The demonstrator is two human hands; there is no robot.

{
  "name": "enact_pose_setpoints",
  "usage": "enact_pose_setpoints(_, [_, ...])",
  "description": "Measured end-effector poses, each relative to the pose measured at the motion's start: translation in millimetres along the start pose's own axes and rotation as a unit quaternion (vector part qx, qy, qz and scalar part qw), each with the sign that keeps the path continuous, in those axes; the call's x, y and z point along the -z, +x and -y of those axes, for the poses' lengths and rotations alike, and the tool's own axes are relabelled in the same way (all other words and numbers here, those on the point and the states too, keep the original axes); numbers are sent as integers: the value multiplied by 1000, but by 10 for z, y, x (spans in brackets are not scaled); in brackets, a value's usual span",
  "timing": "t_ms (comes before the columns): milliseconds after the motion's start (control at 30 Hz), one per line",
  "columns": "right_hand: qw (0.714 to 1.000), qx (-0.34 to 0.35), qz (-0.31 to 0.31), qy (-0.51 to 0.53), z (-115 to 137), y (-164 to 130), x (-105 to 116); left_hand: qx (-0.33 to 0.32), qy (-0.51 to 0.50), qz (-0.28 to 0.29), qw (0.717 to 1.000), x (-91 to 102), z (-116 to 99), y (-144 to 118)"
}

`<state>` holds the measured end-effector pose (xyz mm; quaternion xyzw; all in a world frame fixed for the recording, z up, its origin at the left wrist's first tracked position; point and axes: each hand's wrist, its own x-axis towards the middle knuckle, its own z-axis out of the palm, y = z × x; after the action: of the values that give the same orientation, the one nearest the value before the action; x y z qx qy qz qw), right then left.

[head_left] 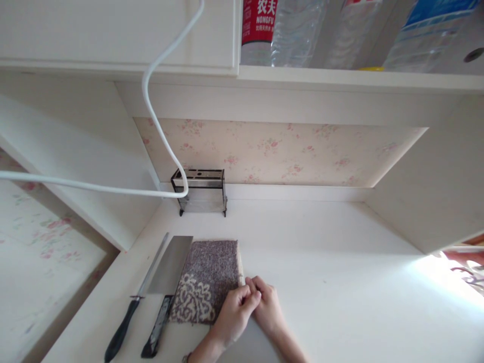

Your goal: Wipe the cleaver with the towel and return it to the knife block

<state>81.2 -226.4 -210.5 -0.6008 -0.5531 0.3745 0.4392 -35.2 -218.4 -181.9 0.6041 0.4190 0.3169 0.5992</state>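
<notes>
Hands [251, 307] on patterned grey-brown mat [206, 277]

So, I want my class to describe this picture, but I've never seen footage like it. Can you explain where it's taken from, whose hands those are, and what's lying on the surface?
There is no machine here. A camera worn on a person's head looks forward and down, so the two bare hands at the bottom are the wearer's own. The left hand and right hand meet at the right edge of a folded grey-brown patterned cloth mat on the white countertop; whether they pinch it is unclear. Left of the mat lie a broad steel cleaver with a black handle and a thin black-handled sharpening rod. Behind stands a dark slotted knife rack, crossed by a white cable. Clear plastic water bottles sit on the shelf above.
</notes>
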Motion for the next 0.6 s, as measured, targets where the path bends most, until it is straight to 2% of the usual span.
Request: enact_pose_setpoints(600, [1000,-10,12,-7,91,5,21,7,5,-6,1000,-1,37,8])
